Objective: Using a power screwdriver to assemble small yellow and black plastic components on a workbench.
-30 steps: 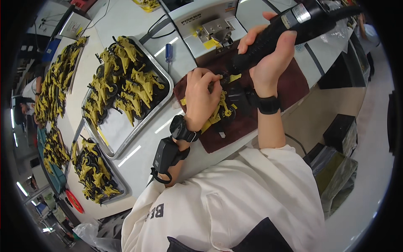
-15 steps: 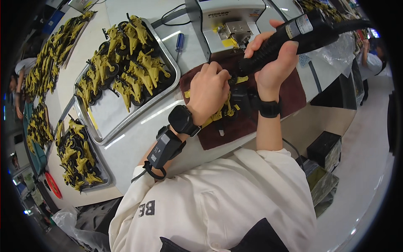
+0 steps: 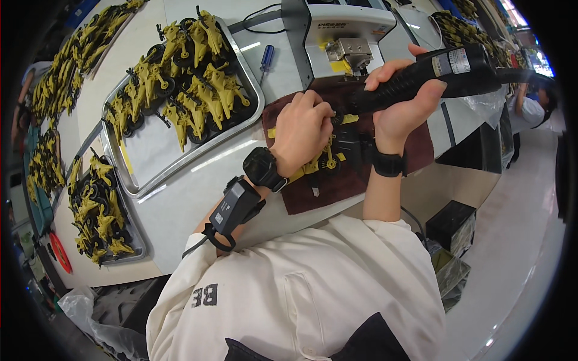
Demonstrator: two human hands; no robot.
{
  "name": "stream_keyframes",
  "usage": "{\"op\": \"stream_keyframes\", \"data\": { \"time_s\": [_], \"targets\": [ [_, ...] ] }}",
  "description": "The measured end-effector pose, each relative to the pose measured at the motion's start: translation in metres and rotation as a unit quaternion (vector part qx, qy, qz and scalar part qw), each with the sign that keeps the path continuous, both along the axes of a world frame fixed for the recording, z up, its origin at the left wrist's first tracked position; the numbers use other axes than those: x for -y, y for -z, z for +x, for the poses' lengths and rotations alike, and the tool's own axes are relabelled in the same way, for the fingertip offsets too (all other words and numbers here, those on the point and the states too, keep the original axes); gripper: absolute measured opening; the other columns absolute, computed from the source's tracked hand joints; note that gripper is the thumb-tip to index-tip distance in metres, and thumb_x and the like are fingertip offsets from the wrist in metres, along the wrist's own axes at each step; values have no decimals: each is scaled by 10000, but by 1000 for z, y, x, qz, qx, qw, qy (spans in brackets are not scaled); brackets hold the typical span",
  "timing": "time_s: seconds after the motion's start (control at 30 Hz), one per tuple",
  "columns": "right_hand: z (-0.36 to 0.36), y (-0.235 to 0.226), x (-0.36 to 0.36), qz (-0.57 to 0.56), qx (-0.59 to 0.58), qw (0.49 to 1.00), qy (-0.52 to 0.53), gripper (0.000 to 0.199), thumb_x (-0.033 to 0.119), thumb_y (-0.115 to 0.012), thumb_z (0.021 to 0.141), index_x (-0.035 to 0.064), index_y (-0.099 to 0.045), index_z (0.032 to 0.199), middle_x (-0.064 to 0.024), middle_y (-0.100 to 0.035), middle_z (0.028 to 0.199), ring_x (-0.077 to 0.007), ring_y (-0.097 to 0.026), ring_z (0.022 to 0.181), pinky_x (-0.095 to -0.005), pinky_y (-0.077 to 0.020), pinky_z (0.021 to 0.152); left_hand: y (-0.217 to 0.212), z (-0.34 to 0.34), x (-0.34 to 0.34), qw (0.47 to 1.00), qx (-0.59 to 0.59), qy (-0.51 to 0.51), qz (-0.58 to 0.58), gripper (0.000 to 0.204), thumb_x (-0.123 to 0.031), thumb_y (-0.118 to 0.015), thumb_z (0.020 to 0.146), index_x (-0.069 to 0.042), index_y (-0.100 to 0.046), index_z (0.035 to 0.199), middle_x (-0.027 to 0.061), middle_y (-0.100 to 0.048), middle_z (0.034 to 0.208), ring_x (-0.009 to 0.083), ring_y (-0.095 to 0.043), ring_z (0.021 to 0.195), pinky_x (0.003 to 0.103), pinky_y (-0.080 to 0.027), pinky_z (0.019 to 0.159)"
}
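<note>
My left hand (image 3: 303, 129) is closed over a yellow-and-black toy motorcycle (image 3: 314, 165) lying on a dark red cloth (image 3: 301, 201). Most of the toy is hidden beneath that hand. My right hand (image 3: 402, 108) is wrapped round a black corded electric screwdriver (image 3: 442, 71), its body slanting up to the right. The tool's front end points down-left toward the left fingertips, close to the toy; whether its bit touches a screw cannot be made out. Small yellow pieces and a black block lie on the cloth beside the toy.
On the left, a metal tray (image 3: 260, 90) bears several yellow toy motorcycles, with a smaller loaded tray (image 3: 139, 249) nearer me. A blue-handled screwdriver (image 3: 267, 58) lies beside a white machine (image 3: 346, 30) at the back. Clear plastic (image 3: 481, 108) is at right; another person (image 3: 533, 105) sits beyond.
The whole view has shifted slightly. Both hands keep their hold, and the electric screwdriver stays close to the left fingertips, tilted a little flatter than before.
</note>
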State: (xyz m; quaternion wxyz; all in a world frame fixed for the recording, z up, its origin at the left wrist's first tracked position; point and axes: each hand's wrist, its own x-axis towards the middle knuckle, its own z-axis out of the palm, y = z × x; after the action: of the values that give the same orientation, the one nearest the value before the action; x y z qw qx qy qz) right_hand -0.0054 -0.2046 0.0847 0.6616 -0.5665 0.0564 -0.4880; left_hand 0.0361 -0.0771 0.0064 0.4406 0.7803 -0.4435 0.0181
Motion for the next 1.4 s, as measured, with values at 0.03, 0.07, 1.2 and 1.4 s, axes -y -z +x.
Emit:
{"op": "stream_keyframes", "data": {
  "time_s": [0.03, 0.07, 1.2, 1.4],
  "targets": [
    [0, 0, 0, 0, -2, 1000, -2, 628, 514, -487, 851, -73, -444, 1069, -108, -537, 590, -166, -530, 459, -272, -443, 448, 0, 0, 0, 1000, -1, -2, 2, 71, -42, -643, 697, -50, -635, 767, 73, -562, 842, 271, -563, 813, 368, -469, 678],
    [0, 1, -1, 1, -5, 1000, -3, 627, 514, -490, 849, -71, -444, 1069, -107, -536, 591, -165, -528, 458, -272, -441, 445, 1, 0, 0, 1000, -2, -3, 4, 70, -43, -643, 698, -50, -635, 767, 73, -562, 842, 271, -562, 812, 367, -469, 678],
    [6, -1, -8, -81, -84, 993, -24, 633, 554, -455, 860, -39, -420, 1079, -96, -507, 613, -178, -505, 466, -291, -434, 453, 13, -2, 0, 1000, -12, -8, -26, 120, -56, -660, 655, -55, -629, 771, 65, -540, 855, 252, -526, 814, 368, -426, 662],
    [11, -2, -8, -77, -93, 992, -48, 620, 536, -484, 857, -39, -422, 1082, -96, -508, 616, -176, -509, 465, -285, -437, 449, 16, -4, 0, 1000, 3, -9, -26, 141, -56, -674, 650, -51, -621, 780, 61, -534, 862, 247, -520, 820, 358, -412, 664]
  ]
}}
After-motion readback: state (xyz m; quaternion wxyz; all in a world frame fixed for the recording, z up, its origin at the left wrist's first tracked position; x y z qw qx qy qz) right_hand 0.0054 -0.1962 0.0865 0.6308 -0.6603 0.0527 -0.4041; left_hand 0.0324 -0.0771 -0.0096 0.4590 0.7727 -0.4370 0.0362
